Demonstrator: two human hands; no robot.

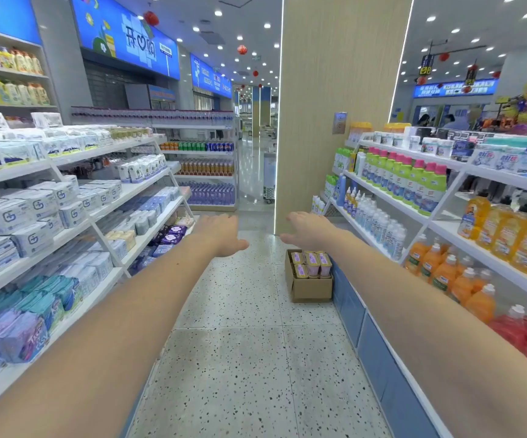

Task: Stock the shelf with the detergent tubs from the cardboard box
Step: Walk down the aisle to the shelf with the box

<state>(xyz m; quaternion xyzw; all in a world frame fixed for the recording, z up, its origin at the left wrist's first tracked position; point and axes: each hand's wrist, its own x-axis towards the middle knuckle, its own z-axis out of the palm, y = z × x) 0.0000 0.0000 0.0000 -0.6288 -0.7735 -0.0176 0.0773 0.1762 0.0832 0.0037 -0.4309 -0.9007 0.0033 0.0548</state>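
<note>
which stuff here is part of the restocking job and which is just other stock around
Job: cardboard box on the floor, detergent tubs inside it, left hand and right hand, both empty.

Not the job: tissue packs, orange bottles, green bottles.

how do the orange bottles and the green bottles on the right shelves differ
The orange bottles sit on a lower shelf, nearer the camera; the green bottles stand higher and farther back. The orange ones have white caps, the green ones pink caps. Both stand upright in packed rows.
</note>
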